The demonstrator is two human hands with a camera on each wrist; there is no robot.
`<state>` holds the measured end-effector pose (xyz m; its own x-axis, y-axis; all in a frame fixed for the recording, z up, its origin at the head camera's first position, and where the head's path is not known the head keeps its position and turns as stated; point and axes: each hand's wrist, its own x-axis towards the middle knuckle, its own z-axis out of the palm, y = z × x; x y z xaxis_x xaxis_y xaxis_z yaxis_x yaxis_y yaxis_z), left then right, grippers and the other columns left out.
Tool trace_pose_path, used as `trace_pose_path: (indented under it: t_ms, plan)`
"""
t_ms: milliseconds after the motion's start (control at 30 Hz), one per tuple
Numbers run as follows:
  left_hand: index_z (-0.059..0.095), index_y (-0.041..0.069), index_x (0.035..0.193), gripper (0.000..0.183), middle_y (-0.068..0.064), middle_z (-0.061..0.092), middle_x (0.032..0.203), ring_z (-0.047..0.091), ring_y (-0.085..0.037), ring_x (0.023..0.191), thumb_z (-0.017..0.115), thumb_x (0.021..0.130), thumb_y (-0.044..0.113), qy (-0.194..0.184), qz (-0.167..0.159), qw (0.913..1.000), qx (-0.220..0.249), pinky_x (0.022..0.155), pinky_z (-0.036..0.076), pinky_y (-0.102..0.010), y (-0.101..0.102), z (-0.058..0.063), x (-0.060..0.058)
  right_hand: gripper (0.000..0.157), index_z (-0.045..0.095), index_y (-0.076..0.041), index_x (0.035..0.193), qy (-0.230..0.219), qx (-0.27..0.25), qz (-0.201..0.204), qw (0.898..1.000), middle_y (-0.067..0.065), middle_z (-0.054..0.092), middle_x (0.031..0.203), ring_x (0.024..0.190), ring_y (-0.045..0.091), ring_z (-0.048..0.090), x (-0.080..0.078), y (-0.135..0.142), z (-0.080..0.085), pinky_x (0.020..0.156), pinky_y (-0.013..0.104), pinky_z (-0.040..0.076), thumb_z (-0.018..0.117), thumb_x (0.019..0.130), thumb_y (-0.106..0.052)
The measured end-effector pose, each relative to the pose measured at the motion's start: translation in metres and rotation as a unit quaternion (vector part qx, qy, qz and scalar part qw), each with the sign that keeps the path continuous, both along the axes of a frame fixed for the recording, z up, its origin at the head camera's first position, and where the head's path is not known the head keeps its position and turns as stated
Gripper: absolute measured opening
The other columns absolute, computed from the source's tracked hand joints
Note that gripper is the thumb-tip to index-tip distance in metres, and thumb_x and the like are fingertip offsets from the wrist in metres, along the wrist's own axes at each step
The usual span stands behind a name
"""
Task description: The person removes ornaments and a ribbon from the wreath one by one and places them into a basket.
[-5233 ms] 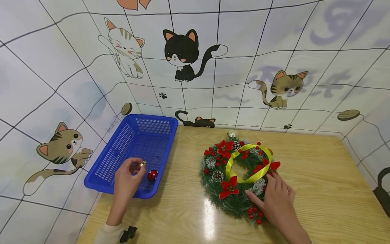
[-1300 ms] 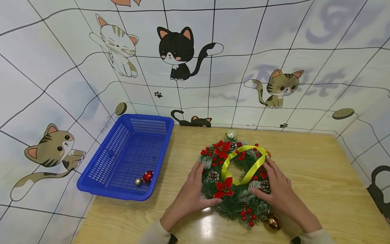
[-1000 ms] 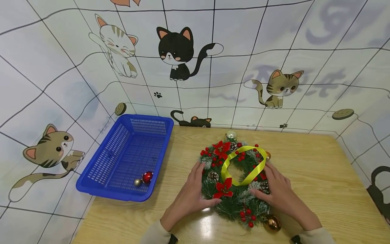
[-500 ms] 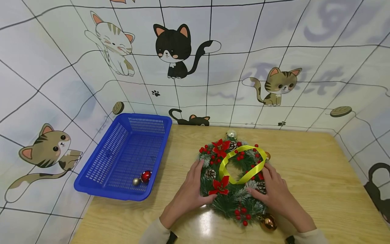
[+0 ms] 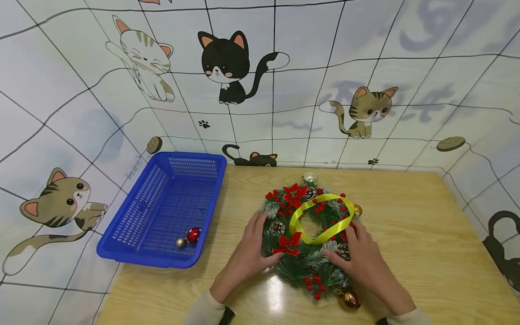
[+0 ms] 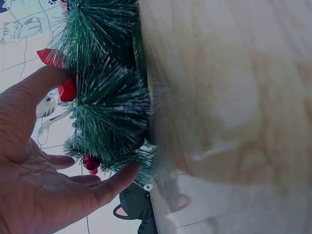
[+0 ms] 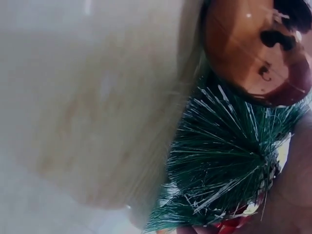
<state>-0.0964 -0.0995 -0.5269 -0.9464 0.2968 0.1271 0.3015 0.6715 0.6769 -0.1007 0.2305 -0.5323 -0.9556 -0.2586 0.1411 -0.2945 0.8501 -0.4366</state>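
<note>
A green Christmas wreath (image 5: 300,268) lies on the table, with red flowers, berries, pine cones and frosted sprigs. My left hand (image 5: 248,257) holds its left side, thumb on top and fingers along the outer edge. On the right side my right hand (image 5: 363,259) holds it likewise, its fingertips partly hidden by the greenery. A yellow ribbon (image 5: 295,221) lies in a loop over the wreath's middle. At the wreath's edge sit a copper bauble (image 5: 349,299) near the right wrist, a silver bauble (image 5: 309,177) at the back and a gold bauble (image 5: 358,210) at the right.
A blue plastic basket (image 5: 140,259) stands on the left of the wooden table (image 5: 430,234). In it lie a red bauble (image 5: 193,235) and a small gold bauble (image 5: 180,243). A cat-patterned wall covering (image 5: 296,117) closes off the back and sides.
My left hand has let go of the small gold bauble in the basket and moved to the wreath. Lately the wreath has turned slightly clockwise between both hands. The head view has shifted a little.
</note>
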Motion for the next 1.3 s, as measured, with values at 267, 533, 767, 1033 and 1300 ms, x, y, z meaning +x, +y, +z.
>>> trace_pose_path:
  t_ms: [267, 533, 767, 1033, 1300]
  plan:
    - [0.022, 0.003, 0.172, 0.104, -0.027, 0.021, 0.174, 0.037, -0.043, 0.154, 0.088, 0.094, 0.024, -0.011, -0.002, 0.9995, 0.03, 0.108, 0.052, -0.057, -0.003, -0.001, -0.002, 0.084, 0.052, 0.008, 0.141, 0.013, 0.01, -0.033, 0.999, 0.036, 0.04, 0.152, 0.122, 0.06, 0.056, 0.008, -0.01, 0.002, 0.09, 0.08, 0.046, 0.082, 0.095, -0.056]
    - [0.028, -0.003, 0.167, 0.099, -0.029, 0.03, 0.169, 0.039, -0.042, 0.153, 0.088, 0.094, 0.025, 0.019, -0.013, 0.9992, 0.031, 0.113, 0.047, -0.056, -0.005, -0.002, -0.004, 0.075, 0.056, 0.006, 0.125, 0.032, 0.018, -0.043, 0.998, 0.035, 0.043, 0.144, 0.103, 0.053, 0.061, 0.011, -0.014, 0.0, 0.08, 0.073, 0.051, 0.084, 0.093, -0.056]
    - [0.03, -0.003, 0.167, 0.097, -0.027, 0.033, 0.168, 0.04, -0.04, 0.153, 0.088, 0.094, 0.024, 0.024, -0.015, 0.999, 0.033, 0.116, 0.045, -0.055, -0.008, 0.0, -0.005, 0.077, 0.055, 0.007, 0.125, 0.008, 0.016, -0.072, 0.997, 0.039, 0.041, 0.146, 0.109, 0.06, 0.059, 0.016, -0.02, -0.001, 0.078, 0.074, 0.05, 0.082, 0.094, -0.058]
    - [0.032, -0.009, 0.164, 0.089, -0.031, 0.038, 0.165, 0.042, -0.043, 0.152, 0.082, 0.093, 0.013, 0.041, -0.006, 0.9983, 0.042, 0.116, 0.044, -0.058, -0.009, -0.003, 0.0, 0.093, 0.046, 0.013, 0.146, -0.007, 0.007, -0.095, 0.995, 0.042, 0.039, 0.147, 0.116, 0.065, 0.056, 0.021, -0.028, -0.002, 0.082, 0.08, 0.048, 0.08, 0.096, -0.058]
    - [0.035, -0.011, 0.161, 0.079, -0.032, 0.04, 0.163, 0.042, -0.042, 0.151, 0.07, 0.091, -0.002, 0.065, 0.001, 0.9971, 0.041, 0.117, 0.043, -0.058, -0.009, -0.004, 0.004, 0.096, 0.044, 0.014, 0.145, -0.028, 0.002, -0.116, 0.993, 0.043, 0.036, 0.15, 0.122, 0.066, 0.052, 0.021, -0.035, -0.001, 0.087, 0.081, 0.047, 0.076, 0.097, -0.062]
